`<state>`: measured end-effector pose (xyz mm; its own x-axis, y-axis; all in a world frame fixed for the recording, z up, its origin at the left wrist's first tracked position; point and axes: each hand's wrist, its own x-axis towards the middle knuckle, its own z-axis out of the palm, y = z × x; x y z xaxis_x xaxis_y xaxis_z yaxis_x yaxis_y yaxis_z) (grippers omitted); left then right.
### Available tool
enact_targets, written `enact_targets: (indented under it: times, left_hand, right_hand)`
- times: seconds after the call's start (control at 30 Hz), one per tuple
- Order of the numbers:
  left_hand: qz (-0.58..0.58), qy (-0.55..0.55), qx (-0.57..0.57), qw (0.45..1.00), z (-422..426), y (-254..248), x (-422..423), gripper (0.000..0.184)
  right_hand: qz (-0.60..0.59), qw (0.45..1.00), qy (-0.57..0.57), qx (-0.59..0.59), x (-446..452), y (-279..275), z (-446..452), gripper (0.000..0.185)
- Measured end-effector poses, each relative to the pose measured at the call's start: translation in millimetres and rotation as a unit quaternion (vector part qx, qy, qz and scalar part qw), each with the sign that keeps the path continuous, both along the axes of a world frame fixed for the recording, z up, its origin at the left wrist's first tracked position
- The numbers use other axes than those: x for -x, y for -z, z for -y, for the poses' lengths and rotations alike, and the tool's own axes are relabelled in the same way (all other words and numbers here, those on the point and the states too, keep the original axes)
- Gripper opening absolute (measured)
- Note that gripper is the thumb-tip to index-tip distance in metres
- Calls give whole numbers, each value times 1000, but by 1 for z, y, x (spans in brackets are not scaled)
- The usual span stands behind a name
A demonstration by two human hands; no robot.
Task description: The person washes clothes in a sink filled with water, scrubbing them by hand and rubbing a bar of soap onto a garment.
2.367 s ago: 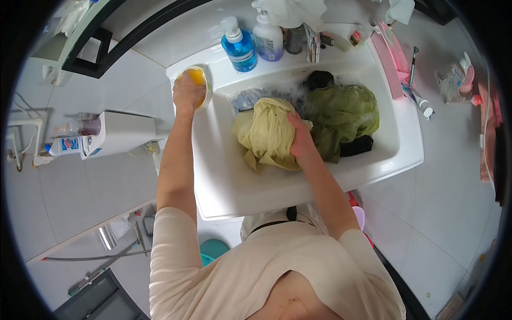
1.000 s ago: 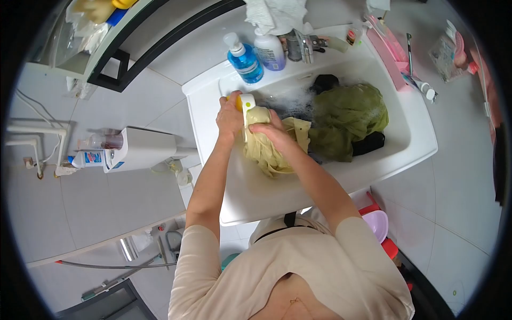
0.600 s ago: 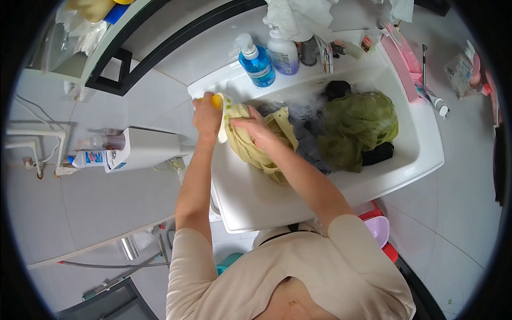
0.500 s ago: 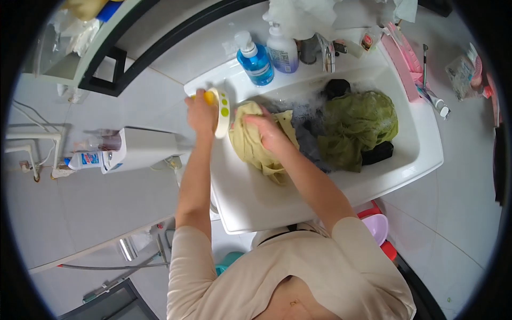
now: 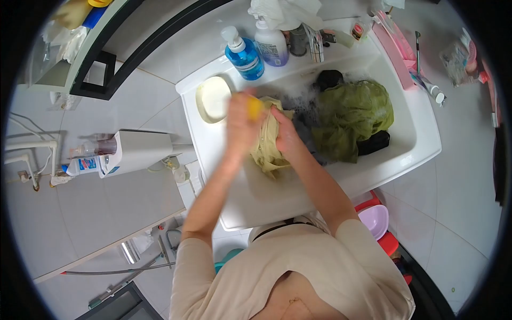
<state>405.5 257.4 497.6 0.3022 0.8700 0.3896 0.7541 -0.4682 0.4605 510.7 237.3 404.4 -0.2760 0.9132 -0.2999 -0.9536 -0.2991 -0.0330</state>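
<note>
My left hand [image 5: 240,125], smeared by motion, is closed around a yellow bar of soap [image 5: 255,109] at the left end of the white sink [image 5: 256,208]. The soap is against or just above a pale yellow garment [image 5: 266,146]; contact is blurred. My right hand [image 5: 288,134] grips that garment from its right side. Left of my left hand, a white soap dish [image 5: 214,99] lies on the sink's ledge. An olive green garment [image 5: 352,117] soaks in sudsy water to the right, with grey cloth [image 5: 305,128] and black cloth [image 5: 374,142] beside it.
A blue pump bottle [image 5: 244,56] and a white-purple pump bottle [image 5: 271,45] stand on the back ledge near the faucet [image 5: 314,45]. A pink holder [image 5: 394,50] lines the right rim. A purple basin [image 5: 374,221] is below the sink.
The soap dish, tilted beside my left hand before, now lies on the ledge. My left hand has moved right with the soap to the pale yellow garment. My right hand still grips the garment.
</note>
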Motion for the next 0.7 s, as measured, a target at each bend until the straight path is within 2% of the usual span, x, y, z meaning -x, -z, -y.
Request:
enact_targets:
  times: [0.03, 0.07, 0.13, 0.17, 0.23, 0.27, 0.33, 0.37, 0.4, 0.5, 0.53, 0.57, 0.63, 0.67, 0.7]
  left_hand:
    - [-97, 47, -42, 993, 13, 24, -13, 51]
    - [-97, 11, -41, 994, 18, 33, -22, 51]
    - [-94, -50, -37, 994, 22, 47, -36, 51]
    - [-7, -73, 35, 997, 16, 59, -32, 51]
    - [168, -121, 168, 964, -12, 70, -24, 52]
    - [168, -97, 160, 968, -7, 70, -25, 52]
    - [37, -37, -6, 999, 17, 60, -42, 49]
    - [-29, -8, -88, 996, 35, 55, -51, 47]
    - [-54, 33, -17, 998, 57, 23, -61, 43]
    - [43, -35, -2, 998, 20, 49, -46, 44]
    - [144, -64, 23, 987, 3, 49, -36, 43]
    - [160, -83, 25, 983, -5, 35, -26, 44]
    - [180, -100, 2, 979, -19, 6, -4, 45]
    - [106, -109, -79, 985, -31, 5, 12, 46]
    - [87, -148, -72, 983, -41, 0, 23, 48]
  right_hand:
    - [-45, 997, 17, -63, 2, 6, 4, 31]
    - [-88, 987, 34, -126, 1, 9, 7, 32]
    - [18, 999, 25, 14, -6, 3, 16, 35]
    - [68, 993, 15, 92, -8, 1, 25, 36]
    - [113, 991, 23, 72, -9, 3, 33, 36]
    - [133, 989, 29, 58, -12, 3, 33, 36]
    - [122, 991, 45, 12, -18, -1, 31, 36]
    - [118, 992, 51, -9, -20, -3, 33, 36]
    - [107, 993, 49, 11, -22, -6, 36, 36]
    - [88, 994, 30, 60, -25, -23, 39, 35]
    - [87, 993, 21, 73, -26, -36, 40, 35]
    - [86, 992, 14, 88, -27, -42, 42, 35]
    - [106, 993, 15, 53, -30, -42, 41, 36]
    - [117, 992, 19, 34, -32, -42, 40, 36]
    - [128, 991, 28, 39, -35, -48, 42, 36]
